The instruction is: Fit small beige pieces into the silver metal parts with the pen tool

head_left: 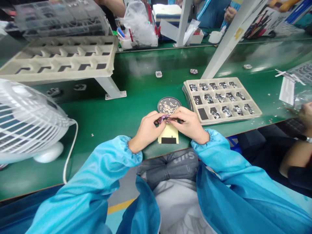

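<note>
Purple, small part sits in the left hand, pinched between thumb and fingers over the far end of the yellow pad. Right hand in a narrow pinch, holding a dark thin tool, probably tweezers; its tip is at or near the part, contact hidden by fingers. Round dish of pale bits just beyond the hands; beige tray of metallic parts to the right.

To do this fine work well, the worker should grip the part by its edges, firm but not squeezing, and let the tool's tip make only small, light moves. Working low over the pad should help catch drops. Fingers crowd the part, so turning it slightly would likely clear the sightline. Knuckles sit close to the dish; a bump could scatter bits.
</note>
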Available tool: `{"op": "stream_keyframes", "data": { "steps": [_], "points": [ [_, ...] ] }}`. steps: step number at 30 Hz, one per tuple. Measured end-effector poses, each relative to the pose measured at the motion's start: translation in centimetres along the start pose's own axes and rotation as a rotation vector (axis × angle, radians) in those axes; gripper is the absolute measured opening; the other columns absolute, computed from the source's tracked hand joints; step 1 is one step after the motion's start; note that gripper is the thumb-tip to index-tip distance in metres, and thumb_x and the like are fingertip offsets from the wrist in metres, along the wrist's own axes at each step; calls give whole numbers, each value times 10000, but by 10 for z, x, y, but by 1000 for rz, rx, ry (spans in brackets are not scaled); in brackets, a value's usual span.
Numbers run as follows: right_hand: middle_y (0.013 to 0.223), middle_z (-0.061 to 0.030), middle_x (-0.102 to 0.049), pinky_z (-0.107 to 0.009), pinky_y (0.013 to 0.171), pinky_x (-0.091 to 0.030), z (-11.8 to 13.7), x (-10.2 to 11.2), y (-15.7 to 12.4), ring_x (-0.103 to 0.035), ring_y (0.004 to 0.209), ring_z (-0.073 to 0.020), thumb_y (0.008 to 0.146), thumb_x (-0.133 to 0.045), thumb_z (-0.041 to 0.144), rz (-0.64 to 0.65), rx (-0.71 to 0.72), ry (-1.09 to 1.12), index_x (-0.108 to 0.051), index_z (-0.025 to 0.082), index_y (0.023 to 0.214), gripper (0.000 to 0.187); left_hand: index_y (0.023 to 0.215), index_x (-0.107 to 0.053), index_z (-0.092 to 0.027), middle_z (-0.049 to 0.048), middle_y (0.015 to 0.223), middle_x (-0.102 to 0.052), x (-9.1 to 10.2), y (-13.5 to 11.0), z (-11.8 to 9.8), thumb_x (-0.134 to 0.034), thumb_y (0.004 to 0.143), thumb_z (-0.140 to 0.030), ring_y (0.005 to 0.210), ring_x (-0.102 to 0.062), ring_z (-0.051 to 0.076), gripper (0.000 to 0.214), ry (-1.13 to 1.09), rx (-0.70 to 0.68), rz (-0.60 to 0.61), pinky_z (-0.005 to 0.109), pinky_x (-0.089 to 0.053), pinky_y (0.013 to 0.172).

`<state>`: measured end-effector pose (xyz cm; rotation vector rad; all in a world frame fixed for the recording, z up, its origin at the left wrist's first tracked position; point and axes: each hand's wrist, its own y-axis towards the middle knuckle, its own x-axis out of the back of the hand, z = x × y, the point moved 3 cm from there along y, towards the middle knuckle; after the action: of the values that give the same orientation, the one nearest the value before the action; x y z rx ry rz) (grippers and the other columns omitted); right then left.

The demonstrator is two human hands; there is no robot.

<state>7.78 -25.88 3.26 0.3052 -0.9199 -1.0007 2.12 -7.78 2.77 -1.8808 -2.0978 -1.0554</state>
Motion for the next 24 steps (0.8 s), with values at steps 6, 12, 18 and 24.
{"op": "stream_keyframes", "data": {
  "steps": [6, 12, 18, 24],
  "points": [
    [871, -28, -669, -334, 746, -529, -4, -1, 22, -632, 809, -181, 923, -782, 228, 127, -88, 46, -730, 196, 902, 65, 1000, -809, -183, 4, 760, -634, 3, 7, 10, -666, 896, -153, 700, -560, 133, 178, -19, 79, -9, 250, -445, 623],
    [914, -45, -695, -331, 744, -528, -1, 1, 33, -645, 831, -192, 910, -792, 270, 49, -103, 47, -734, 187, 914, 101, 1062, -810, -198, 12, 810, -665, 7, 9, 14, -676, 912, -180, 714, -571, 132, 202, -31, 80, -45, 249, -462, 637],
    [941, -48, -713, -341, 771, -546, -5, 4, 31, -655, 840, -191, 925, -779, 278, 29, -104, 48, -734, 191, 939, 99, 1039, -791, -173, 13, 820, -673, 7, 8, 12, -679, 904, -181, 720, -587, 133, 176, -15, 68, -72, 260, -471, 656],
    [929, -47, -712, -361, 780, -562, -5, 2, 30, -667, 867, -206, 904, -811, 294, 22, -82, 44, -751, 204, 942, 114, 1023, -772, -187, 11, 837, -685, 8, 8, 10, -684, 906, -185, 755, -607, 144, 146, 15, 49, -70, 274, -492, 701]
  ]
}}
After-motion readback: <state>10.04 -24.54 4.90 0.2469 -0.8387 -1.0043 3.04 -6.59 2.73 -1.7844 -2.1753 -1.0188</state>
